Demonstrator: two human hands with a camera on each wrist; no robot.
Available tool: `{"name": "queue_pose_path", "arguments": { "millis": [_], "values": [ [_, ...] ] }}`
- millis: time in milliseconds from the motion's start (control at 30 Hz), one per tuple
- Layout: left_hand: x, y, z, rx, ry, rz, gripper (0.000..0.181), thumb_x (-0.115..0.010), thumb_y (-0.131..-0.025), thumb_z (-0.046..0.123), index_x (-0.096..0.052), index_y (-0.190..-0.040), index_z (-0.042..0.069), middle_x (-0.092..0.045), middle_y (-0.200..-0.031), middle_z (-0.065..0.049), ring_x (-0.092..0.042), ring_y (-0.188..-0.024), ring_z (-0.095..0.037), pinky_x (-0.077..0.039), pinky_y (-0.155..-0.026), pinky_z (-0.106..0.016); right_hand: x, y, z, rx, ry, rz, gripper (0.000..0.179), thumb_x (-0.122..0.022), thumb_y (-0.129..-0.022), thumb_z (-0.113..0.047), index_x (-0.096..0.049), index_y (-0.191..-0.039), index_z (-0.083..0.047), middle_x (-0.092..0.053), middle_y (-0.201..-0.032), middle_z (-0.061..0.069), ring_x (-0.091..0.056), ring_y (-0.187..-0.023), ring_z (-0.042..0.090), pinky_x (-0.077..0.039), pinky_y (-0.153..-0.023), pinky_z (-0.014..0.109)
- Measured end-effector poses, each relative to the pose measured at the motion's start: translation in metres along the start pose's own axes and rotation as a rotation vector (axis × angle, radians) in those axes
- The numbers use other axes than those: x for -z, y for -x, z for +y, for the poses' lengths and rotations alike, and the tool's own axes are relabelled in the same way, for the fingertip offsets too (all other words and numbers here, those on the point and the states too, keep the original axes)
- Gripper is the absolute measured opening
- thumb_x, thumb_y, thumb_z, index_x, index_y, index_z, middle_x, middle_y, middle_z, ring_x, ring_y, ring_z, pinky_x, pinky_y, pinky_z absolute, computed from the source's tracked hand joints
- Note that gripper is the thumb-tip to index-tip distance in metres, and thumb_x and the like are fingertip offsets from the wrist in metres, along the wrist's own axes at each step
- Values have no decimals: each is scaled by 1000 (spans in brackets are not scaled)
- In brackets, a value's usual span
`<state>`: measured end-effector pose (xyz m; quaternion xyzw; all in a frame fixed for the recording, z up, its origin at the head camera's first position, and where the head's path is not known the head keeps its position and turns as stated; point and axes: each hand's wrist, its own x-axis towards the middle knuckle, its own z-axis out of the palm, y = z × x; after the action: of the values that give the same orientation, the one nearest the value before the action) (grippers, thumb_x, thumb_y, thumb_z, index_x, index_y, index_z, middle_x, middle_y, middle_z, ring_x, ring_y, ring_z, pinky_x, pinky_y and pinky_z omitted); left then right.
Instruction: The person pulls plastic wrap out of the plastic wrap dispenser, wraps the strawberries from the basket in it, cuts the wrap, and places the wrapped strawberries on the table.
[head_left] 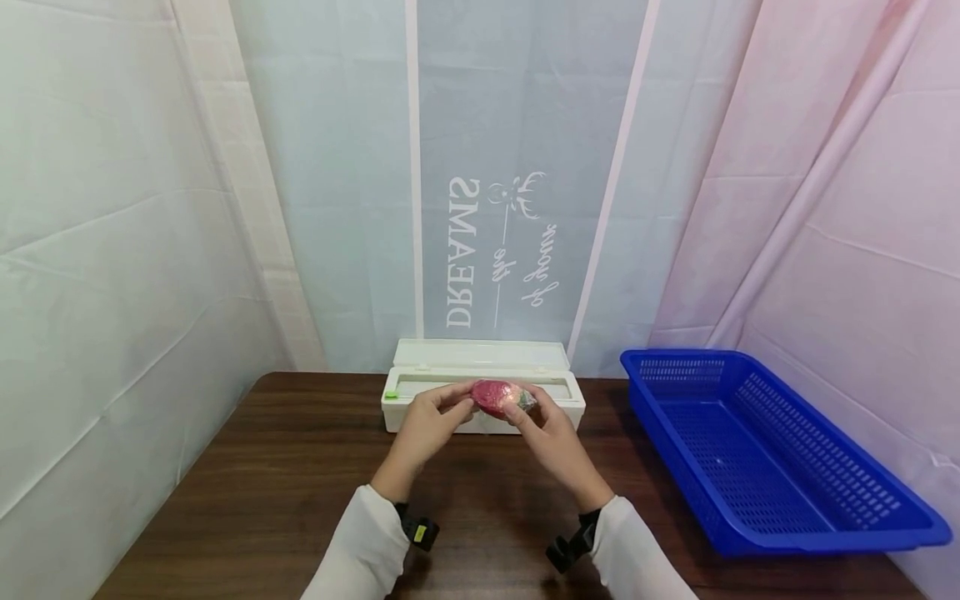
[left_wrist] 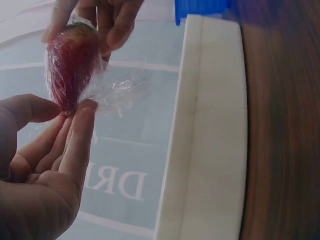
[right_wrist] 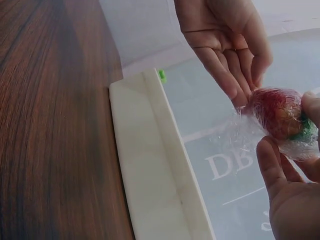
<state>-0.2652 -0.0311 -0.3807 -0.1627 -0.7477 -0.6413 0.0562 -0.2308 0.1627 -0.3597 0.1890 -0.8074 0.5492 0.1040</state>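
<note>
A red strawberry (head_left: 491, 397) with a green top is wrapped in clear cling film (left_wrist: 117, 95), held up in front of the white dispenser box. My left hand (head_left: 426, 423) pinches its pointed tip between thumb and fingers. At the green end, my right hand (head_left: 553, 435) holds it with the thumb on the near side. In the left wrist view a loose flap of film hangs off the strawberry's side. Behind both hands stands the cling film dispenser (head_left: 483, 423), its lid (head_left: 480, 355) raised and a green slider (head_left: 392, 395) at its left end.
A blue perforated basket (head_left: 750, 467) stands on the right of the dark wooden table (head_left: 300, 483). Light curtains with printed lettering hang right behind the table, and pale fabric walls rise on both sides.
</note>
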Motion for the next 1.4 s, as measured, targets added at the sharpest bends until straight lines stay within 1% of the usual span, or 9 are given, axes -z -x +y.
{"name": "queue_pose_path", "arguments": {
  "millis": [167,400,633,700,833,967,1067,1200,1400],
  "values": [
    [-2,-1,-1,20,103,-102,44,-62,-91,25,-53,-128,3,-59,-122,-20,-61,-100,-20,-53,-84,-33,0,-1,0,23,33,24,36,-54,-95,-24,-52,-128,-9,-52,-107,10,-56,-81,20,-49,-66,30],
    [-4,0,-5,64,211,-149,50,-60,-91,34,-51,-128,3,-57,-122,-20,-58,-105,-21,-50,-90,-36,-1,1,5,25,1,-24,40,-54,-95,-22,-51,-131,-5,-55,-119,13,-56,-95,15,-50,-76,29],
    [-5,0,-7,65,263,-240,44,-55,-94,32,-52,-128,3,-55,-127,-17,-54,-110,-19,-48,-92,-32,-1,0,23,18,-80,-146,42,-50,-97,-27,-47,-135,-10,-54,-129,10,-53,-109,17,-48,-89,46],
    [-4,0,-7,66,288,-250,43,-55,-94,29,-52,-128,2,-54,-128,-17,-54,-112,-20,-48,-92,-32,-2,-2,32,-2,-68,-123,43,-52,-95,-33,-49,-135,-18,-54,-130,4,-54,-107,13,-49,-87,45],
    [-3,0,-8,77,338,-266,42,-55,-95,25,-51,-128,0,-51,-129,-19,-52,-114,-21,-48,-93,-31,1,0,23,-32,19,-80,43,-58,-92,-34,-52,-133,-22,-58,-124,4,-55,-96,16,-50,-75,36],
    [-7,1,-6,87,355,-257,44,-54,-95,29,-50,-127,-2,-51,-128,-18,-52,-112,-21,-48,-94,-32,3,-3,23,-75,26,-64,45,-61,-90,-34,-52,-133,-21,-52,-128,7,-49,-105,21,-48,-81,41],
    [-8,1,-3,87,346,-231,45,-54,-95,32,-50,-124,-2,-51,-124,-17,-53,-109,-21,-48,-93,-32,2,-9,38,-121,-28,-82,54,-60,-90,-39,-41,-139,-23,-43,-138,9,-47,-114,23,-46,-91,49],
    [-8,2,0,86,334,-218,45,-54,-95,33,-50,-124,0,-52,-123,-16,-54,-108,-21,-48,-94,-35,0,-11,42,-176,-167,-192,58,-53,-94,-37,-30,-143,-17,-41,-138,18,-52,-112,25,-45,-95,52],
    [-9,3,2,94,345,-208,44,-54,-94,33,-49,-123,1,-53,-121,-16,-54,-109,-22,-45,-97,-39,-4,-10,45,-135,-414,-328,51,-46,-98,-30,-30,-140,-6,-37,-139,20,-45,-121,24,-36,-103,52]
  ]
}}
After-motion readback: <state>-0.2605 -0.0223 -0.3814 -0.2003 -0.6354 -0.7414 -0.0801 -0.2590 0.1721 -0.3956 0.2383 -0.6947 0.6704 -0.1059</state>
